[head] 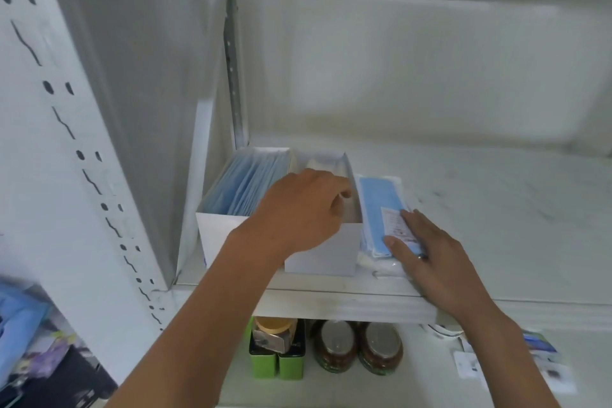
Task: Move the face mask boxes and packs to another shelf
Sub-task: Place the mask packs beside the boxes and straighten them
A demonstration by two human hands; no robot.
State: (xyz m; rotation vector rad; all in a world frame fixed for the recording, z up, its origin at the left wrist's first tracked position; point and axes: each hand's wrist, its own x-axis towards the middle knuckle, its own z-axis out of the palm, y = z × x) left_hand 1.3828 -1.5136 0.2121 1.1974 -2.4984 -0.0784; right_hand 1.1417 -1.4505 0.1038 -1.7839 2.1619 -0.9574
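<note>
Two open white face mask boxes stand side by side at the left end of a white shelf (pixel 496 209). The left box (pixel 218 228) holds blue masks on edge. The right box (pixel 324 255) holds white masks. My left hand (pixel 298 209) hovers over the right box with fingers curled; nothing shows in it. A clear pack of blue masks (pixel 377 205) with a white label lies flat just right of the boxes. My right hand (pixel 427 255) lies flat on the pack's near end, fingers spread.
The shelf runs bare to the right of the pack. Below it stand two green tins (pixel 278 361), two lidded jars (pixel 357 348) and some small packets (pixel 543 354) at the right. A slotted white upright (pixel 82 175) bounds the left. Blue items lie at bottom left.
</note>
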